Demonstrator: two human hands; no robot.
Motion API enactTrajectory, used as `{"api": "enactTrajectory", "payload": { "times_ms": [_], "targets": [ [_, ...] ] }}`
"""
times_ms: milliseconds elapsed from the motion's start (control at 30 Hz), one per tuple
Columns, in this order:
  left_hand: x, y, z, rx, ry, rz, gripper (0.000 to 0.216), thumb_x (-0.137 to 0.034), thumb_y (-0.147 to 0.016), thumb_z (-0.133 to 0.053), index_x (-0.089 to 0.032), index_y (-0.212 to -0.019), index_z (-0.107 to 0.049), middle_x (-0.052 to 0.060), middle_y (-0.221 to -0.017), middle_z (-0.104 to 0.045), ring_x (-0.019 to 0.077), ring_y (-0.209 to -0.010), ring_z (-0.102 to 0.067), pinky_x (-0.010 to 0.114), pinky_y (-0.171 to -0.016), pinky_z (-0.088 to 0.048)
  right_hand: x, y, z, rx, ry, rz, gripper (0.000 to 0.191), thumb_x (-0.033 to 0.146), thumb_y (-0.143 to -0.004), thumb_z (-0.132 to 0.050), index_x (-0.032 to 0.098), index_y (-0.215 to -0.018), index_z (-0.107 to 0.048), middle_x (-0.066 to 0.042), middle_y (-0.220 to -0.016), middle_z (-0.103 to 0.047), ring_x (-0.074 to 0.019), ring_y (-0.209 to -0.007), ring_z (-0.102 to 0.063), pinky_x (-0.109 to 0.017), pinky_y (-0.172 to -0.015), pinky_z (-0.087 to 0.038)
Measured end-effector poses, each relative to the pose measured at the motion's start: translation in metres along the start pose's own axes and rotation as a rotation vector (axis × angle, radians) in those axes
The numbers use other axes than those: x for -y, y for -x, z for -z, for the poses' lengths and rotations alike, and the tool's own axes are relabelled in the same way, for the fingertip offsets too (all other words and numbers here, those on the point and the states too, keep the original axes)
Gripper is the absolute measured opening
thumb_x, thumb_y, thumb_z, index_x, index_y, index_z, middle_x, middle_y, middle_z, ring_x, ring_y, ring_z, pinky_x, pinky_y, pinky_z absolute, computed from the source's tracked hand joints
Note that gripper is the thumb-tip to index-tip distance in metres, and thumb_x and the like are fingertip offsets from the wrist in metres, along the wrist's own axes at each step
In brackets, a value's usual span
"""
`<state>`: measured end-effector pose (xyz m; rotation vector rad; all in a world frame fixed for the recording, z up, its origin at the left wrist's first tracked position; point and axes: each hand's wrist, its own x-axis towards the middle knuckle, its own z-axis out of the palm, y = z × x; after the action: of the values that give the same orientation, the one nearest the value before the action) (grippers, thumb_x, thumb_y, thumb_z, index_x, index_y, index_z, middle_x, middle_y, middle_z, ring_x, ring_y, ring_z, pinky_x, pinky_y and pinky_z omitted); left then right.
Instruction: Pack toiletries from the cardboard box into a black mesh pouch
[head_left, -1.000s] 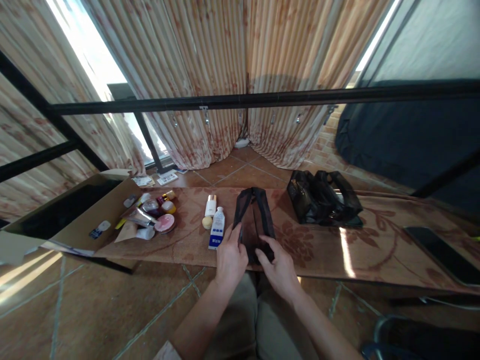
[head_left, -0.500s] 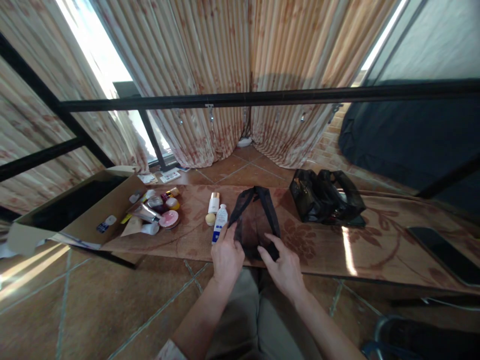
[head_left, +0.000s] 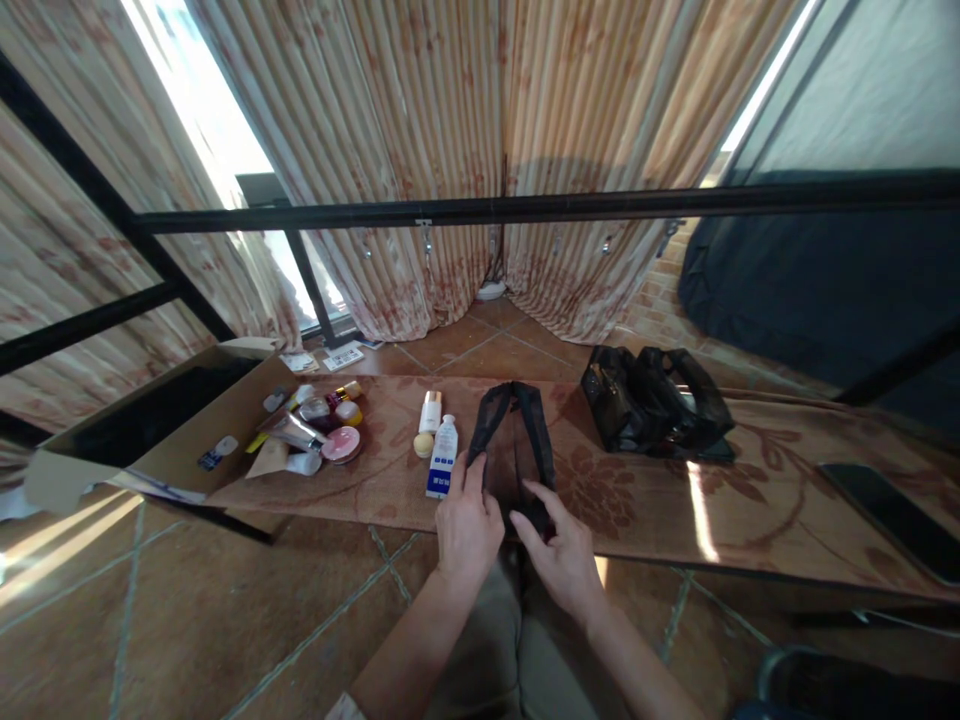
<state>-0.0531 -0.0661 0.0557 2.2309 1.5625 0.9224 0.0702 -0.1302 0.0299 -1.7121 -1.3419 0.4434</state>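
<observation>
A black see-through mesh pouch [head_left: 514, 440] lies on the patterned table [head_left: 645, 500] in front of me, its mouth toward me. My left hand [head_left: 466, 520] pinches the pouch's near left edge with thumb and fingers. My right hand [head_left: 559, 550] grips the near right edge, fingers curled on the mesh. Just left of the pouch stands a white and blue tube [head_left: 442, 456], with a white bottle [head_left: 430, 411] and a small round yellow item [head_left: 421, 446] beside it.
A cluster of cosmetics with a pink round compact [head_left: 341, 444] lies at the table's left end by an open cardboard box [head_left: 161, 430]. More black mesh bags [head_left: 656, 400] sit right of centre. A dark phone [head_left: 892, 505] lies far right. A black rail [head_left: 525, 207] crosses overhead.
Both hands have shifted slightly along the pouch's near end and the pouch has flattened a little. The view has tilted down a bit.
</observation>
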Motion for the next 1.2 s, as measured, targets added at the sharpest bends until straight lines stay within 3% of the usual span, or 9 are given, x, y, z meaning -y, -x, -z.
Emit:
{"api": "enactTrajectory", "payload": {
  "times_ms": [67, 167, 300, 467, 567, 667, 867, 1033, 1200],
  "targets": [
    [0.000, -0.001, 0.000, 0.004, -0.014, 0.000, 0.052, -0.006, -0.078, -0.042, -0.020, -0.128, -0.049, 0.010, -0.137, -0.047, 0.0245, -0.116, -0.055, 0.038, -0.097, -0.048, 0.000, 0.000, 0.001, 0.012, 0.008, 0.001, 0.049, 0.045, -0.083, -0.054, 0.021, -0.126, -0.054, 0.002, -0.061, -0.061, -0.0121, -0.046, -0.050, -0.024, -0.048, -0.045],
    [-0.001, -0.008, 0.000, 0.016, -0.032, 0.001, 0.053, -0.003, -0.077, -0.041, -0.018, -0.127, -0.051, 0.010, -0.135, -0.049, 0.0239, -0.118, -0.053, 0.037, -0.098, -0.046, 0.001, -0.001, 0.004, 0.017, 0.016, 0.028, 0.051, 0.043, -0.082, -0.056, 0.020, -0.128, -0.051, 0.005, -0.057, -0.054, -0.0123, -0.049, -0.051, -0.023, -0.049, -0.044],
    [-0.006, -0.023, 0.004, 0.106, -0.043, 0.029, 0.053, -0.003, -0.075, -0.043, -0.015, -0.126, -0.052, 0.011, -0.126, -0.056, 0.0222, -0.112, -0.057, 0.034, -0.098, -0.046, 0.000, -0.006, 0.012, 0.007, 0.014, 0.102, 0.053, 0.039, -0.083, -0.057, 0.021, -0.131, -0.046, 0.005, -0.064, -0.054, -0.0107, -0.053, -0.052, -0.023, -0.055, -0.046],
    [-0.008, -0.039, 0.004, 0.203, -0.052, 0.002, 0.053, -0.002, -0.072, -0.044, -0.011, -0.123, -0.053, 0.013, -0.118, -0.060, 0.0227, -0.108, -0.058, 0.033, -0.096, -0.045, 0.005, -0.017, 0.032, -0.077, 0.010, 0.267, 0.036, 0.035, -0.084, -0.058, 0.023, -0.118, -0.056, -0.002, -0.086, -0.060, -0.0137, -0.074, -0.058, -0.027, -0.070, -0.050],
    [-0.008, -0.039, 0.000, 0.195, -0.042, -0.002, 0.052, -0.002, -0.072, -0.043, -0.011, -0.123, -0.053, 0.014, -0.116, -0.060, 0.0233, -0.106, -0.059, 0.034, -0.095, -0.046, 0.021, -0.024, 0.039, -0.090, 0.013, 0.353, 0.026, 0.029, -0.085, -0.057, 0.024, -0.110, -0.061, -0.006, -0.107, -0.060, -0.0175, -0.097, -0.058, -0.031, -0.083, -0.050],
    [-0.010, -0.035, 0.000, 0.199, 0.033, 0.020, 0.049, -0.006, -0.076, -0.042, -0.008, -0.124, -0.051, 0.016, -0.115, -0.060, 0.0240, -0.106, -0.059, 0.037, -0.094, -0.046, 0.045, -0.028, 0.031, -0.007, -0.032, 0.393, 0.021, 0.022, -0.087, -0.051, 0.023, -0.105, -0.063, -0.006, -0.108, -0.060, -0.0168, -0.101, -0.057, -0.031, -0.087, -0.048],
    [-0.009, -0.032, 0.006, 0.243, 0.365, 0.097, 0.046, -0.014, -0.086, -0.037, -0.012, -0.131, -0.045, 0.012, -0.129, -0.055, 0.0176, -0.118, -0.052, 0.033, -0.104, -0.038, 0.066, -0.039, -0.007, 0.026, -0.198, 0.126, 0.032, 0.021, -0.087, -0.045, 0.020, -0.116, -0.058, -0.008, -0.113, -0.060, -0.0169, -0.103, -0.057, -0.032, -0.092, -0.046],
    [-0.009, -0.038, 0.007, 0.275, 0.320, 0.183, 0.055, -0.022, -0.081, -0.051, -0.009, -0.134, -0.042, 0.016, -0.133, -0.051, 0.0233, -0.123, -0.048, 0.036, -0.105, -0.036, 0.042, -0.054, -0.018, -0.032, -0.161, -0.132, 0.050, 0.034, -0.085, -0.047, 0.011, -0.129, -0.048, -0.015, -0.126, -0.055, -0.0228, -0.115, -0.053, -0.038, -0.099, -0.041],
    [-0.005, -0.040, 0.010, 0.228, 0.243, 0.294, 0.060, -0.035, -0.081, -0.055, -0.007, -0.133, -0.043, 0.018, -0.128, -0.055, 0.0264, -0.121, -0.050, 0.037, -0.101, -0.039, 0.025, -0.063, -0.014, -0.050, -0.039, -0.187, 0.060, 0.041, -0.084, -0.045, 0.009, -0.134, -0.042, -0.017, -0.135, -0.048, -0.0263, -0.126, -0.044, -0.042, -0.105, -0.034]
  ]
}}
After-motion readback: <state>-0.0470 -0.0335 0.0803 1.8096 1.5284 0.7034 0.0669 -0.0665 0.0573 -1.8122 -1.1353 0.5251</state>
